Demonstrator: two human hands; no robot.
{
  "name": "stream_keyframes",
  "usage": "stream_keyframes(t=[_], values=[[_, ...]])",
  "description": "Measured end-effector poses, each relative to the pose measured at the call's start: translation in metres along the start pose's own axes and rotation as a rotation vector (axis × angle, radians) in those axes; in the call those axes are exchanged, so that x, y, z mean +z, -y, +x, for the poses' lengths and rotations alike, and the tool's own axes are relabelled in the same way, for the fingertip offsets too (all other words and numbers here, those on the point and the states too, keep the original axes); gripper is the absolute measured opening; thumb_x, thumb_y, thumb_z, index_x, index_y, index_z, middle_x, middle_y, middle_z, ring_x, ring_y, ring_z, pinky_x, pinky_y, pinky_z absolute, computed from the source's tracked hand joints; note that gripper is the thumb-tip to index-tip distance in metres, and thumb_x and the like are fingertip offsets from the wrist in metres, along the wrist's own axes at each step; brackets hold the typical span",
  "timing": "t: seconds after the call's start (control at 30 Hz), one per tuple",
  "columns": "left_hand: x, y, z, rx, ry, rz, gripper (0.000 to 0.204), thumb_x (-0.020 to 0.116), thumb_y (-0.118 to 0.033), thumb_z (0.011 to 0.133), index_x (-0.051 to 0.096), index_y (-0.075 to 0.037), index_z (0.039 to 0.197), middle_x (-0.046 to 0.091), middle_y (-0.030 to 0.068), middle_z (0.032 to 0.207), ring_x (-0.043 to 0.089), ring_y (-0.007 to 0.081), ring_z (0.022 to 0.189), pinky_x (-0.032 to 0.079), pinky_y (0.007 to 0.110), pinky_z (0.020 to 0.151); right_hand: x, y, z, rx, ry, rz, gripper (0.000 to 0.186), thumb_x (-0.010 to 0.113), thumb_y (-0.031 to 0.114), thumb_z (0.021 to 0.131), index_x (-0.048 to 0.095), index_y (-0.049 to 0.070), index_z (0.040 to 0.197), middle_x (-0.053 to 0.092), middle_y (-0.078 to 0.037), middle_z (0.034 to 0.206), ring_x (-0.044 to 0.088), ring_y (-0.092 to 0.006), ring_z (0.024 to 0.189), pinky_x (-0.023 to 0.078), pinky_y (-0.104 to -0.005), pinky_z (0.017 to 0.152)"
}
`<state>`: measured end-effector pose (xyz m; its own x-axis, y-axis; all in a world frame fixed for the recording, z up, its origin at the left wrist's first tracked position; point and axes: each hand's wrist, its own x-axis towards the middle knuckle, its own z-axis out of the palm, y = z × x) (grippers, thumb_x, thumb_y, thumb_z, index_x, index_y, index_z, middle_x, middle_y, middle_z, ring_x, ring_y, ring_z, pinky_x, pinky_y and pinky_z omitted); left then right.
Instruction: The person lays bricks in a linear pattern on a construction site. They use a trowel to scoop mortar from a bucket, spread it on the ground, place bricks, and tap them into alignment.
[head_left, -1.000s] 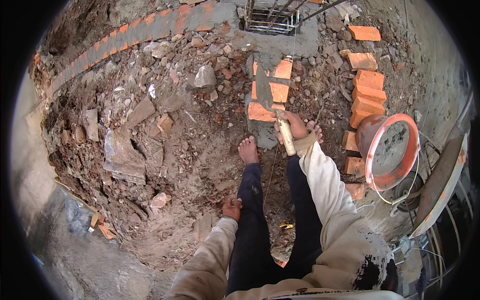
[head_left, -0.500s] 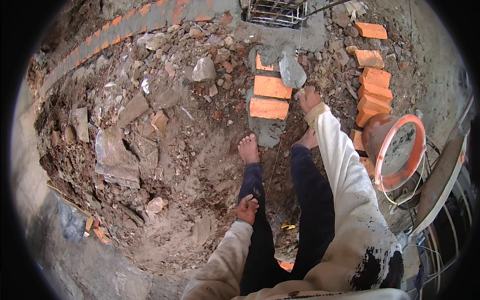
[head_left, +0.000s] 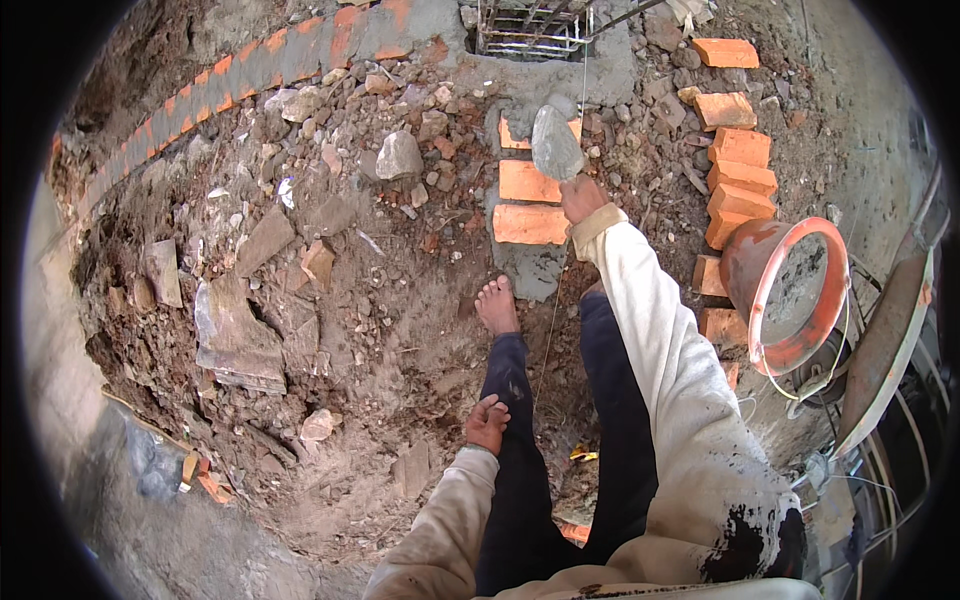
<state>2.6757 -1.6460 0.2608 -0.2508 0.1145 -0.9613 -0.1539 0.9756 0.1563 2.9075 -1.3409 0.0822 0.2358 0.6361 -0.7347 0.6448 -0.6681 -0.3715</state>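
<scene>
My right hand (head_left: 583,199) is closed round the handle of a trowel (head_left: 557,146), its grey, mortar-smeared blade pointing away from me. The blade hangs over the farthest of three orange bricks laid in a row and hides part of it. Nearer to me lie the middle brick (head_left: 528,181) and the nearest brick (head_left: 530,224), on a strip of wet grey mortar (head_left: 528,272). A thin string (head_left: 549,345) runs along the right side of the row. By my left knee, my left hand (head_left: 487,423) has its fingers curled in, with nothing visible in them.
Several loose bricks (head_left: 740,150) form a line on the right. An orange bucket (head_left: 765,265) leans beside them, near a wheelbarrow-like metal tray (head_left: 890,345). Steel rebar (head_left: 530,25) stands at the far end. Rubble and a large stone (head_left: 400,156) lie left of the row.
My right hand and the trowel have moved left, so the blade now crosses the farthest brick. My left hand has stayed by my knee. The view has shifted slightly.
</scene>
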Motion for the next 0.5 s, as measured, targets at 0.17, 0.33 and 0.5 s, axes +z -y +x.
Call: stream_keyframes(t=[0.17, 0.33, 0.5], values=[[0.02, 0.005, 0.012, 0.005, 0.127, 0.076, 0.039, 0.06, -0.023, 0.084, 0.05, -0.002, 0.116, 0.061, 0.0034, 0.089, 0.06, 0.0109, 0.075, 0.048, 0.022, 0.062, 0.017, -0.041, 0.085, -0.181, -0.061, -0.016, 0.04, 0.045, 0.031, 0.084, 0.053, -0.007, 0.095, 0.058, -0.033, 0.092, 0.057, -0.0463, 0.087, 0.046, -0.0497, 0.078], [0.006, -0.004, 0.004, -0.041, 0.026, -0.013, 0.037, 0.06, -0.019, 0.085, 0.051, -0.002, 0.116, 0.061, 0.0013, 0.088, 0.058, 0.0083, 0.071, 0.044, 0.021, 0.059, 0.012, 0.02, 0.018, -0.073, -0.008, -0.11, 0.04, 0.044, 0.029, 0.086, 0.046, -0.006, 0.104, 0.057, -0.035, 0.089, 0.057, -0.0482, 0.088, 0.047, -0.0509, 0.076], [0.006, -0.009, 0.01, -0.006, 0.054, 0.04, 0.038, 0.06, -0.022, 0.084, 0.052, -0.001, 0.115, 0.061, 0.0016, 0.089, 0.058, 0.0082, 0.071, 0.044, 0.02, 0.059, 0.027, -0.046, 0.019, 0.022, -0.09, -0.185, 0.035, 0.048, 0.026, 0.083, 0.055, -0.004, 0.101, 0.056, -0.034, 0.091, 0.058, -0.0459, 0.081, 0.048, -0.0491, 0.074]])
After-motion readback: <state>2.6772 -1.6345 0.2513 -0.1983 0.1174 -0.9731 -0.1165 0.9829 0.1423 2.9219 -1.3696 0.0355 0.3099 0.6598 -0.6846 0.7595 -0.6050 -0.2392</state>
